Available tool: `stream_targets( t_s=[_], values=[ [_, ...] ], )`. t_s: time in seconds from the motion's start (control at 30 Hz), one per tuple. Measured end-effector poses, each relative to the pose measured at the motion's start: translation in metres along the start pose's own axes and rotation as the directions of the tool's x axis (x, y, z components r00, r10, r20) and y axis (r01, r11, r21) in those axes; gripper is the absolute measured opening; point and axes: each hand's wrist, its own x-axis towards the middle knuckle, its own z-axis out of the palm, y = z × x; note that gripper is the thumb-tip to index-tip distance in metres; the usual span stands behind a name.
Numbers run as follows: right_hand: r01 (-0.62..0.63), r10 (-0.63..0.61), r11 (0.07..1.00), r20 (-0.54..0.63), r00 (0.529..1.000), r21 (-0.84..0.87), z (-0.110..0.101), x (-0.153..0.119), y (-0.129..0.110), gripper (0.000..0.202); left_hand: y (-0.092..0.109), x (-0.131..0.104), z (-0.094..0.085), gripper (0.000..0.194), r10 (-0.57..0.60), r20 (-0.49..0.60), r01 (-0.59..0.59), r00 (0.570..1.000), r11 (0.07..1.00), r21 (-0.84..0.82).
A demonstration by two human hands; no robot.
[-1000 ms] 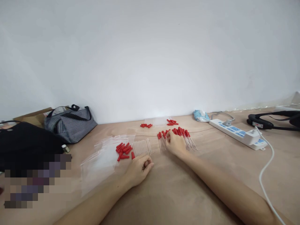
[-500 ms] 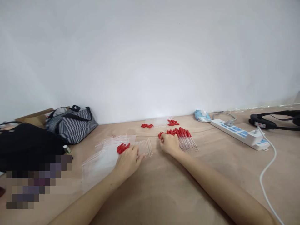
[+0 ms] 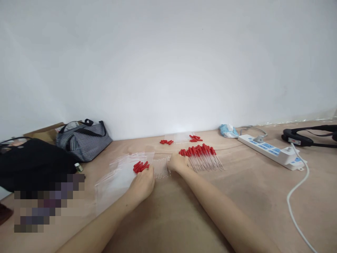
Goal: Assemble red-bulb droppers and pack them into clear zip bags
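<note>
My left hand (image 3: 143,181) is closed beside a small pile of red pieces (image 3: 140,167), its fingertips hidden in front of the pile. Under that pile lie clear zip bags (image 3: 118,177). A row of clear thin sticks (image 3: 160,168) lies between my hands. My right hand (image 3: 177,163) is closed at the right end of this row; whatever it pinches is too small to make out. Just right of it, several red-capped clear sticks (image 3: 202,156) lie side by side. Farther back are more red pieces (image 3: 166,142) and clear sticks (image 3: 181,137) on a clear bag.
At the left are a striped bag (image 3: 85,140), a black cloth bag (image 3: 37,163) and a small bottle (image 3: 78,167). A power strip (image 3: 268,147) with a white cable, a blue packet (image 3: 228,130) and a black headset (image 3: 297,137) lie at the right.
My right hand has moved left, from the red-capped sticks to the row of clear sticks. My left hand has drawn its thumb in beside the red pile.
</note>
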Motion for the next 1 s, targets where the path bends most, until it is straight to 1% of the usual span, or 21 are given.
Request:
stream_targets(
  t_s=[0.13, 0.2, 0.23, 0.3, 0.37, 0.4, 0.43, 0.5, 0.53, 0.57, 0.6, 0.67, 0.73, 0.8, 0.87, 0.93, 1.0],
  values=[
    [0.016, -0.016, 1.000, -0.010, 1.000, 0.026, -0.001, -0.002, 0.001, 0.024, -0.003, 0.001, -0.005, 0.018, -0.008, -0.013, 0.008, 1.000, 1.000, -0.006],
    [0.045, -0.043, 0.998, -0.038, 0.998, 0.044, -0.005, -0.005, 0.005, 0.023, -0.002, -0.001, -0.008, 0.019, -0.006, -0.053, 0.005, 0.999, 1.000, -0.027],
    [0.064, -0.061, 0.997, -0.055, 0.997, 0.053, -0.008, -0.007, 0.008, 0.023, 0.000, -0.002, -0.009, 0.020, 0.002, -0.095, -0.007, 0.996, 0.999, -0.051],
    [0.101, -0.095, 0.992, -0.089, 0.991, 0.068, -0.015, -0.012, 0.019, 0.025, 0.007, -0.006, -0.008, 0.026, 0.049, -0.203, -0.076, 0.978, 0.989, -0.129],
    [0.165, -0.150, 0.982, -0.144, 0.978, 0.097, -0.020, -0.018, 0.037, 0.024, 0.016, -0.010, -0.003, 0.028, 0.139, -0.288, -0.206, 0.948, 0.954, -0.218],
    [0.206, -0.184, 0.972, -0.181, 0.966, 0.115, -0.022, -0.022, 0.048, 0.022, 0.021, -0.013, 0.001, 0.026, 0.191, -0.310, -0.276, 0.931, 0.926, -0.259],
    [0.320, -0.271, 0.933, -0.264, 0.926, 0.163, -0.021, -0.026, 0.060, 0.020, 0.025, -0.015, 0.006, 0.024, 0.242, -0.324, -0.340, 0.914, 0.893, -0.293],
    [0.514, -0.410, 0.831, -0.390, 0.825, 0.214, -0.018, -0.036, 0.086, 0.016, 0.033, -0.017, 0.017, 0.023, 0.315, -0.361, -0.439, 0.878, 0.831, -0.343],
    [0.587, -0.466, 0.782, -0.428, 0.774, 0.208, -0.014, -0.040, 0.098, 0.015, 0.035, -0.017, 0.022, 0.023, 0.331, -0.381, -0.469, 0.863, 0.807, -0.360],
    [0.636, -0.497, 0.749, -0.477, 0.725, 0.185, -0.011, -0.045, 0.109, 0.017, 0.038, -0.017, 0.026, 0.021, 0.337, -0.401, -0.488, 0.852, 0.788, -0.376],
    [0.657, -0.507, 0.738, -0.518, 0.689, 0.152, -0.007, -0.050, 0.118, 0.019, 0.039, -0.016, 0.029, 0.021, 0.335, -0.413, -0.497, 0.847, 0.774, -0.392],
    [0.680, -0.550, 0.727, -0.516, 0.657, 0.092, -0.002, -0.059, 0.131, 0.023, 0.041, -0.013, 0.033, 0.020, 0.328, -0.412, -0.497, 0.850, 0.760, -0.420],
    [0.691, -0.596, 0.721, -0.465, 0.655, 0.050, 0.000, -0.067, 0.136, 0.025, 0.044, -0.009, 0.033, 0.018, 0.322, -0.406, -0.491, 0.856, 0.751, -0.441],
    [0.705, -0.632, 0.708, -0.416, 0.654, 0.033, -0.002, -0.075, 0.135, 0.024, 0.046, -0.008, 0.032, 0.018, 0.309, -0.413, -0.493, 0.856, 0.729, -0.475],
    [0.724, -0.659, 0.689, -0.388, 0.644, 0.032, -0.004, -0.080, 0.130, 0.023, 0.048, -0.008, 0.029, 0.017, 0.290, -0.416, -0.490, 0.862, 0.685, -0.539],
    [0.740, -0.680, 0.671, -0.372, 0.632, 0.032, -0.006, -0.085, 0.126, 0.021, 0.049, -0.011, 0.028, 0.017, 0.275, -0.392, -0.472, 0.878, 0.641, -0.605],
    [0.744, -0.688, 0.667, -0.360, 0.630, 0.029, -0.007, -0.087, 0.122, 0.020, 0.049, -0.013, 0.026, 0.017, 0.267, -0.373, -0.455, 0.889, 0.616, -0.643]
  ],
)
